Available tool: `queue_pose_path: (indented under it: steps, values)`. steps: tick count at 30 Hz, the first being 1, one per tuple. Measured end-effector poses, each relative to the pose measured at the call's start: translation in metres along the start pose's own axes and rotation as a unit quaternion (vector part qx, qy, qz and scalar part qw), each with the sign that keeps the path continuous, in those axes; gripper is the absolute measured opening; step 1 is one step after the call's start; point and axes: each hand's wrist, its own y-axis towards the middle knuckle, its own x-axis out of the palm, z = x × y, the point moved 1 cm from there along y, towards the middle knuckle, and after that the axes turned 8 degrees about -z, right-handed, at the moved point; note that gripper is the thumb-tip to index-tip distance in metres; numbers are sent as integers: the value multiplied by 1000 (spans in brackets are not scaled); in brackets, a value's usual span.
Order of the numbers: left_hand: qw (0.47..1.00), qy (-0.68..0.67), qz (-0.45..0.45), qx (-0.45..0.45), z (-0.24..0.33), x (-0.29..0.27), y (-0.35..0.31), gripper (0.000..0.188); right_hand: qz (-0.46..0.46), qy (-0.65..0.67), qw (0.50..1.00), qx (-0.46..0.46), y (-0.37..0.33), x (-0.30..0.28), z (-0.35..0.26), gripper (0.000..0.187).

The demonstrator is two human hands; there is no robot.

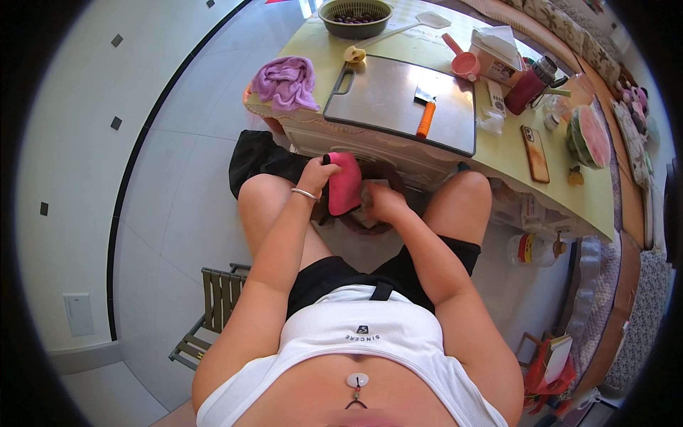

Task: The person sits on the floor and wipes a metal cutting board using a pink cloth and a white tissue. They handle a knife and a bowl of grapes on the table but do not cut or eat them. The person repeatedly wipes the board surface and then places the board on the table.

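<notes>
My left hand (315, 176) grips the upper edge of a soft pink piece with black edging (345, 186); it hangs between my knees, and I cannot tell its exact kind. Beside it, my right hand (386, 202) has its fingers curled at a small whitish thing (369, 191), too covered to name. Below both hands sits a round brown container (370, 226), partly hidden by the pink piece and my right hand. A black bag-like bundle (262, 162) rests on the floor by my left knee.
Ahead stands a table holding a steel cutting board (384, 89), an orange-handled blade (426, 117), a purple towel (286, 83), a colander (355, 23), a phone (535, 154), a flask (532, 84) and cut watermelon (589, 137). A folding stool (213, 306) is at left, a plastic bottle (530, 250) at right.
</notes>
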Motion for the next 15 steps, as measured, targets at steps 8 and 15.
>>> queue_pose_path:
  steps: [8, 15]
  values:
    - [1000, -4, 1, 3, 4, 0, 1, 19, 53, 424, 904, -18, 22, 3, 20, 17]
    - [1000, -2, -8, 1, 0, -5, 3, 20, 16, 234, 972, 10, 16, -3, 14, 22]
